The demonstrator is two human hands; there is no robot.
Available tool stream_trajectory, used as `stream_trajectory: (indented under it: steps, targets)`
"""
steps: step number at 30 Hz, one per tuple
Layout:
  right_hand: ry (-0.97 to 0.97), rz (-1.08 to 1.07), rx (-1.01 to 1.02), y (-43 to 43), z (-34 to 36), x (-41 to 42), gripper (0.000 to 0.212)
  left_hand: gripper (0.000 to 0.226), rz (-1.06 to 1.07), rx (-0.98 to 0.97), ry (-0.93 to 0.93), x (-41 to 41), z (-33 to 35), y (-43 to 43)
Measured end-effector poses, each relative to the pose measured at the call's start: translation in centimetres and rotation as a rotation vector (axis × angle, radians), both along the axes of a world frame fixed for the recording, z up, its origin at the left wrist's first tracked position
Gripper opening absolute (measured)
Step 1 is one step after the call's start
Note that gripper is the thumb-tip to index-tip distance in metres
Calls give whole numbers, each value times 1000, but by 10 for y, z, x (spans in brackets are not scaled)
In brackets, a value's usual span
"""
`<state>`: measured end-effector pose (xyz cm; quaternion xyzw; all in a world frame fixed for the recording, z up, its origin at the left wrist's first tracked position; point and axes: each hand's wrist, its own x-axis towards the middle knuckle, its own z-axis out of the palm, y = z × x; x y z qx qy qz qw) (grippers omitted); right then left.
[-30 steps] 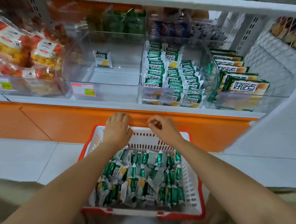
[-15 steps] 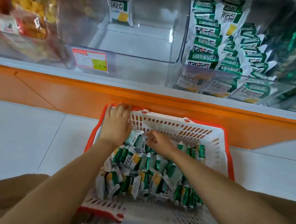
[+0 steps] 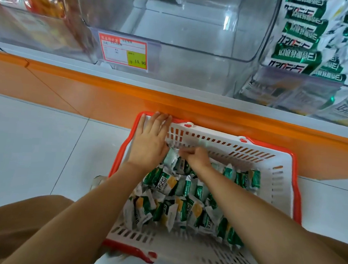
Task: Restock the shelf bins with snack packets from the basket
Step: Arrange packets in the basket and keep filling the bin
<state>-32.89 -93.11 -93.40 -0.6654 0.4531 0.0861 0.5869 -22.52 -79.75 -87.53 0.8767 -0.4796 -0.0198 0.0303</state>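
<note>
Left hand (image 3: 150, 138): fingers straight, flat on the far-left rim of the basket (image 3: 277, 199). Right hand (image 3: 196, 157): among the snack packets (image 3: 173, 187) heaped inside the basket; grip blurred, cannot tell. Clear shelf bin (image 3: 195, 41) above: 1 packet.

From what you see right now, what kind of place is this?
Most likely a shop, perhaps a small supermarket. A price tag reading 15.90 sits on a clear shelf bin, the next bin holds rows of green snack packets, and a basket stands on the floor.
</note>
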Motion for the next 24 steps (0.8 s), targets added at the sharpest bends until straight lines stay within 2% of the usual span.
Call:
stream_trajectory:
  steps: [3,7,10,12,16,20,22,24]
  targets:
    - [12,-19,-54,-8,6,-11,20,69,-10,-10,21,-2,3,2]
    - [-51,-153,-29,-17,25,-26,22,66,-40,-64,82,-12,11,4]
    - [-127,-227,94,-23,52,-38,20,71,-129,-37,256,-24,24,2]
    - [-182,-246,137,-25,69,-48,15,80,-109,-7,382,-33,35,2]
    - [-228,-281,47,-28,92,-60,20,89,-86,-54,565,-51,64,-1]
    - [-322,-246,29,-29,122,-74,24,58,-69,-167,491,-67,83,-15]
    - [-414,-253,50,-28,138,-83,20,49,40,-259,602,-72,96,-20]
    - [-475,-250,33,-29,150,-92,11,30,128,-357,748,-76,108,-21]
